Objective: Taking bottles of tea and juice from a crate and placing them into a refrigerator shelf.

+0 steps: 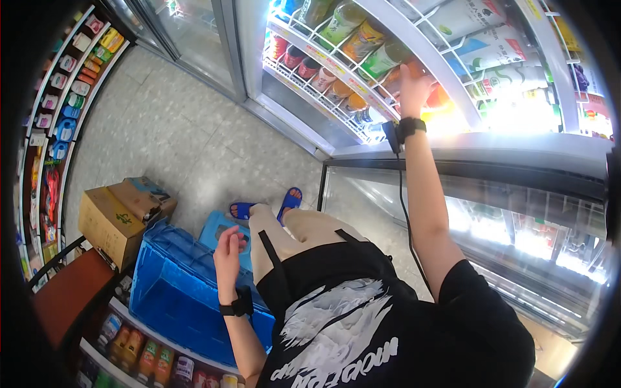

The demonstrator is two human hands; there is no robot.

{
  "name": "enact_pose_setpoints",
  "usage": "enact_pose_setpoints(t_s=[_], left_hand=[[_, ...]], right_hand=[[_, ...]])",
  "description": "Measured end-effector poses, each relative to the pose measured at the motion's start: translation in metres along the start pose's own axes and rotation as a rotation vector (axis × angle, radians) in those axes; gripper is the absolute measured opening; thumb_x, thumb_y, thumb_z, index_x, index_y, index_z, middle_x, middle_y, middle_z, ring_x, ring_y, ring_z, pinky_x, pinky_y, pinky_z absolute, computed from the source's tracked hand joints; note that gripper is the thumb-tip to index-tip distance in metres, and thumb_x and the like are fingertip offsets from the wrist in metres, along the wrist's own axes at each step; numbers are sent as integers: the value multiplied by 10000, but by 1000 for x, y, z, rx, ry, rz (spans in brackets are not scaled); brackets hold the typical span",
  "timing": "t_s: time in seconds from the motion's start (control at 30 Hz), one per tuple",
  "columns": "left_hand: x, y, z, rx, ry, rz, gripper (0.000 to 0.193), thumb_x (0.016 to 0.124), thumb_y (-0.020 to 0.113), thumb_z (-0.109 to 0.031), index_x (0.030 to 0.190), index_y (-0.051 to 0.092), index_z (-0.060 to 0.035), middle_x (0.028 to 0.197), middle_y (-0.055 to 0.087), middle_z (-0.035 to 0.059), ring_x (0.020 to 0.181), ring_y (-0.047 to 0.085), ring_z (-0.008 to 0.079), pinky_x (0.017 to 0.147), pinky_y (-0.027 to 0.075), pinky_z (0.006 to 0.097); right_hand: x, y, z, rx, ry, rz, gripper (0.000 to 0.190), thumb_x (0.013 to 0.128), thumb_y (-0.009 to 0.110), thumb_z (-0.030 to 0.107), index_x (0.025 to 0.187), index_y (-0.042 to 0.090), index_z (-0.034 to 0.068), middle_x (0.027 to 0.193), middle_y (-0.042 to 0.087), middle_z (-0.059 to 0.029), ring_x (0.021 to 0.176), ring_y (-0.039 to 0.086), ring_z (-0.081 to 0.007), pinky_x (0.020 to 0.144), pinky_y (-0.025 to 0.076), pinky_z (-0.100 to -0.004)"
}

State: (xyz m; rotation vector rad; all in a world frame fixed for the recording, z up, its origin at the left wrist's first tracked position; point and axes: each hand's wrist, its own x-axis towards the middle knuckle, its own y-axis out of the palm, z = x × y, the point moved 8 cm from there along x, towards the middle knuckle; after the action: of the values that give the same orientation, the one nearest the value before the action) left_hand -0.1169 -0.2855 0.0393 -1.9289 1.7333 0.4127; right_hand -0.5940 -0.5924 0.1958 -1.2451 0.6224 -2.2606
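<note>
My right hand reaches into a lit drinks fridge, at the end of a wire shelf. It touches or grips an orange-red bottle there; the fingers are partly hidden and glare washes out that corner. Beside it on the same shelf lie green-labelled bottles and a yellow-orange bottle. Over the edge of a blue plastic crate, my left hand hangs with loosely curled fingers and nothing in it. Both wrists wear black straps, and a black cable runs down from the right one.
The open glass fridge door stands close by my right side. A light blue plastic item lies near my feet. Cardboard boxes and a brown-red seat or board are at left. Stocked store shelves line the far left.
</note>
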Motion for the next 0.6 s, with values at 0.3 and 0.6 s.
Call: enact_pose_setpoints(t_s=[0.3,0.6], left_hand=[[-5,-10,12,-4,-47,-7,254,965,466,-181,1151,584,-54,977,658,88,838,636,151,707,494,267],[-3,-16,15,-38,-42,-27,252,963,470,-178,1153,585,-58,973,658,87,833,636,151,701,491,262]], right_hand=[[-17,4,-25,93,274,131,967,693,768,318,1372,204,-78,1313,424,-294,1194,455,-406,1004,367,-424],[-71,-10,-22,475,222,94,676,739,776,176,1270,385,28,1222,488,-165,1100,513,-275,957,408,-371]])
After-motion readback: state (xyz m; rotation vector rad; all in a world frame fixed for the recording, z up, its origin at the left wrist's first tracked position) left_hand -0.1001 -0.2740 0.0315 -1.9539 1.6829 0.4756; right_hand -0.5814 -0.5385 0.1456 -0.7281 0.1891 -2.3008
